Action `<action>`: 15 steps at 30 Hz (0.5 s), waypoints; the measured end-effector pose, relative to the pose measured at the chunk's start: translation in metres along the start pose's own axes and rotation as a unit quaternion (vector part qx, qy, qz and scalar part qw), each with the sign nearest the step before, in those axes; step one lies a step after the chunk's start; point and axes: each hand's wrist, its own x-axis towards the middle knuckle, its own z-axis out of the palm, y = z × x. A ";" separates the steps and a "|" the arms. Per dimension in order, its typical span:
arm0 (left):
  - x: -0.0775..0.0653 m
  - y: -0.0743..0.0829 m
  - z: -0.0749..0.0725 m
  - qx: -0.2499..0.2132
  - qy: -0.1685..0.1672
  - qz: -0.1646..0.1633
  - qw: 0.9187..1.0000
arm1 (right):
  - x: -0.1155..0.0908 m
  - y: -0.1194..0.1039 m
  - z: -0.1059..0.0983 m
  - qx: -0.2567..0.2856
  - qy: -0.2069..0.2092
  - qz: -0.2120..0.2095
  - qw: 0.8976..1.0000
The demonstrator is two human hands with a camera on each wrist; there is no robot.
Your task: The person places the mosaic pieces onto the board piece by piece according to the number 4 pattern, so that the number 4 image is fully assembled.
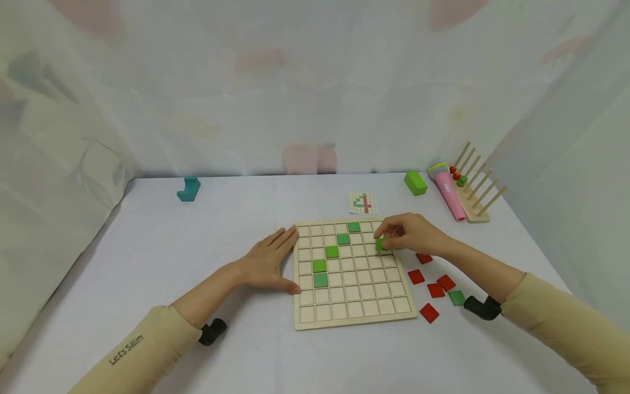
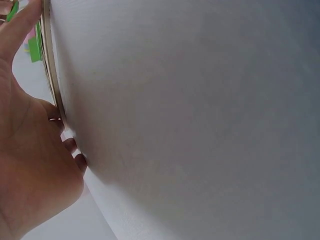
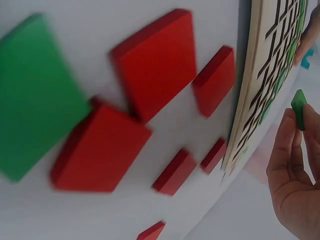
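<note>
At the far left, your tan left sleeve point(image 1: 138, 347) bears dark lettering, and a black device point(image 1: 213, 331) juts out at its cuff. Beyond it, near the back of the white-covered desk point(image 1: 236, 350), you have a notched teal block point(image 1: 188, 189). Your left grip point(image 1: 268, 262) holds nothing: its fingers are extended, fingertips at the board's upper left corner and thumb against the left edge lower down.

Next comes the pale gridded board point(image 1: 353, 294), flat on the desk before you. On it, five green tiles point(image 1: 332, 251) sit in cells: four step diagonally down and leftward from the top row, and the fifth lies directly below the lowest of those. Just behind the board is a small pattern card point(image 1: 362, 203) with green and red squares.

Your right grip point(image 1: 413, 232) pinches one green tile point(image 1: 381, 244) between thumb and fingers at the board's upper right; you cannot tell from these views whether it touches the board.

Farther right, a green block point(image 1: 415, 183) stands near the back. Nearer you, loose red tiles point(image 1: 436, 290) are scattered beside the board, with a loose green tile point(image 1: 456, 297) among them. A pink microphone point(image 1: 449, 194) lies alongside a wooden peg stand point(image 1: 476, 213), where small red and green pieces show.
</note>
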 end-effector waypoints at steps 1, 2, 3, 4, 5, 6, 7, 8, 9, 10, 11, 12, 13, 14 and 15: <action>0.000 0.000 0.000 0.000 0.000 -0.001 1.000 | 0.002 -0.003 0.002 0.002 -0.001 -0.001 1.000; 0.000 0.001 0.000 -0.001 0.000 -0.001 1.000 | 0.004 -0.006 0.005 0.004 -0.003 -0.001 1.000; 0.001 0.001 0.000 -0.001 0.000 -0.001 1.000 | 0.005 -0.009 0.007 0.008 -0.005 -0.001 1.000; 0.001 0.001 0.000 -0.002 0.000 0.000 1.000 | 0.006 -0.012 0.009 0.012 -0.008 -0.002 1.000; 0.002 0.001 0.001 -0.001 -0.001 -0.002 1.000 | 0.008 -0.013 0.012 0.015 -0.010 -0.004 1.000; 0.003 0.001 0.001 -0.001 -0.002 -0.002 1.000 | 0.009 -0.015 0.014 0.018 -0.014 -0.009 1.000; 0.003 0.001 0.001 0.000 -0.003 -0.003 1.000 | 0.010 -0.017 0.016 0.020 -0.019 -0.012 1.000; 0.003 0.001 0.001 0.000 -0.003 -0.002 1.000 | 0.011 -0.019 0.018 0.024 -0.024 -0.016 0.999; 0.004 0.001 0.001 0.001 -0.003 -0.003 1.000 | 0.012 -0.021 0.020 0.028 -0.029 -0.018 0.999; 0.004 0.000 0.002 0.001 -0.002 -0.001 1.000 | 0.013 -0.021 0.022 0.030 -0.034 -0.022 0.999; 0.004 0.000 0.002 0.001 -0.001 0.000 1.000 | 0.014 -0.022 0.024 0.033 -0.039 -0.026 0.998; 0.003 0.000 0.002 0.002 -0.001 0.000 1.000 | 0.015 -0.024 0.025 0.037 -0.045 -0.027 0.998; 0.003 0.000 0.001 0.003 -0.001 0.001 1.000 | 0.016 -0.026 0.027 0.041 -0.050 -0.028 0.998; 0.003 0.001 0.001 0.004 0.000 0.001 1.000 | 0.017 -0.028 0.029 0.045 -0.054 -0.030 0.997; 0.003 0.001 0.001 0.005 0.000 0.002 1.000 | 0.018 -0.029 0.030 0.050 -0.059 -0.031 0.997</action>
